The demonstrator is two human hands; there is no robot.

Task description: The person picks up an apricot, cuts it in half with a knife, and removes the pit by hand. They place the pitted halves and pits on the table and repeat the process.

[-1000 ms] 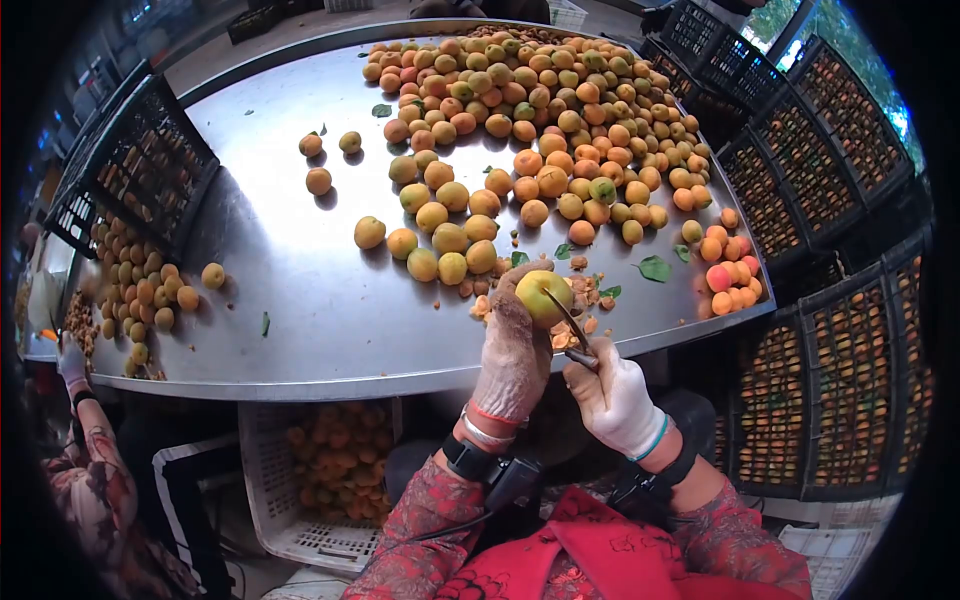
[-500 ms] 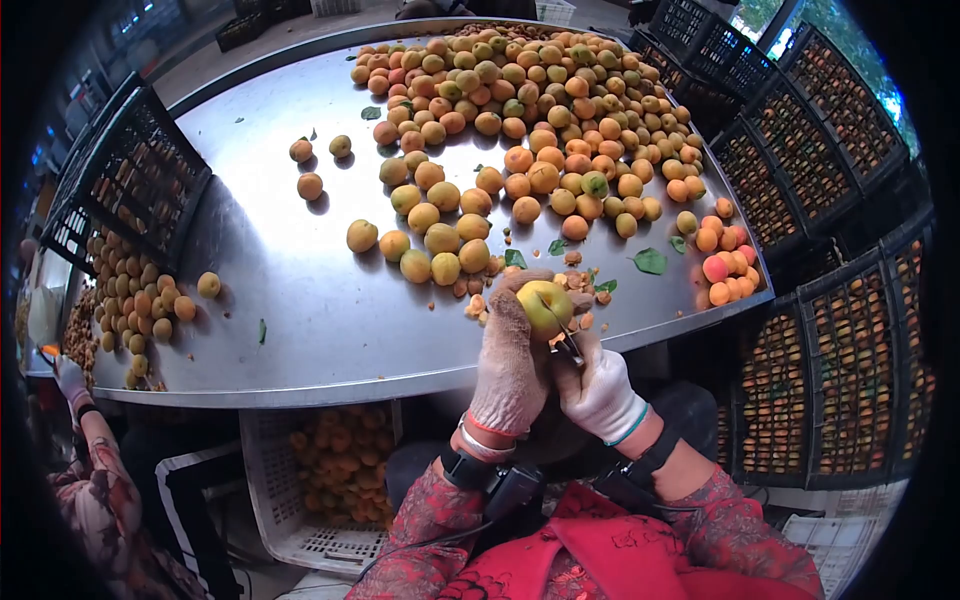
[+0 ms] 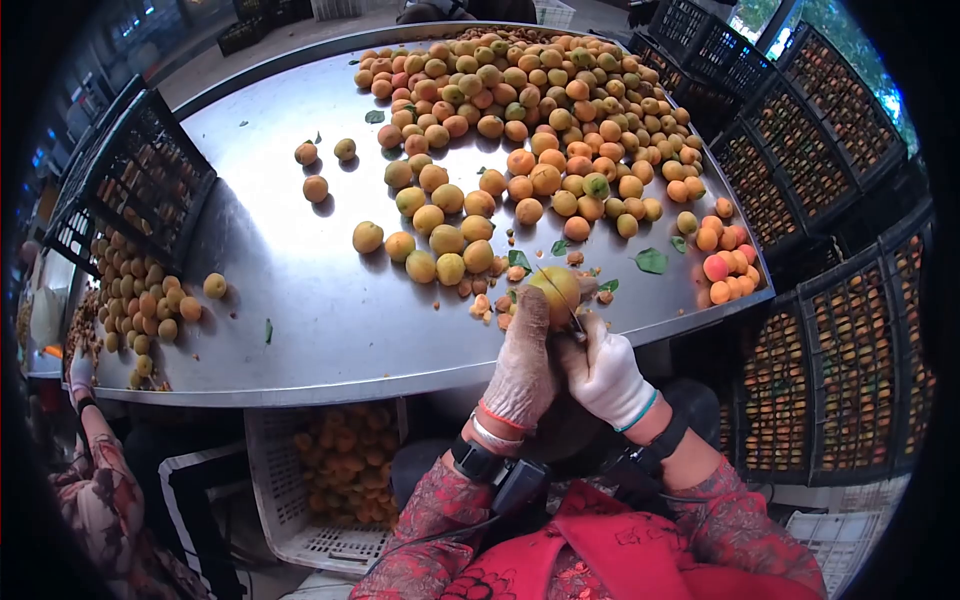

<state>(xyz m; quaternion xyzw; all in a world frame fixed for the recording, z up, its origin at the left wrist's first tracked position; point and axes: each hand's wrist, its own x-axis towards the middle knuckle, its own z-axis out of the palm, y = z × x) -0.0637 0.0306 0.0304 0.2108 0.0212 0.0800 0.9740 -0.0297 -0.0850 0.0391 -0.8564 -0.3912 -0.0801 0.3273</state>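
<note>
My left hand (image 3: 522, 355), in a stained work glove, is wrapped round a yellow-green apricot (image 3: 556, 290) above the front edge of the metal table. A white glove covers my right hand (image 3: 607, 378), whose fingers grip a small knife (image 3: 574, 318). Its thin blade lies across the apricot, and the handle is mostly hidden by the fingers. Just beyond my hands, bits of apricot and pits (image 3: 482, 304) are scattered with some green leaves. A loose group of whole apricots (image 3: 446, 238) sits a little farther left.
A big heap of apricots (image 3: 540, 90) covers the table's (image 3: 300, 340) far side; redder ones (image 3: 722, 268) lie at its right corner. Black crates (image 3: 815, 385) of fruit are stacked at right. A white crate (image 3: 275, 490) holds apricots below. At left, a co-worker's gloved hand (image 3: 82, 370) reaches beside another crate.
The apricot has turned in my left hand, and the knife blade now runs over its upper side. Both hands have shifted slightly right. The co-worker's hand has moved at the left.
</note>
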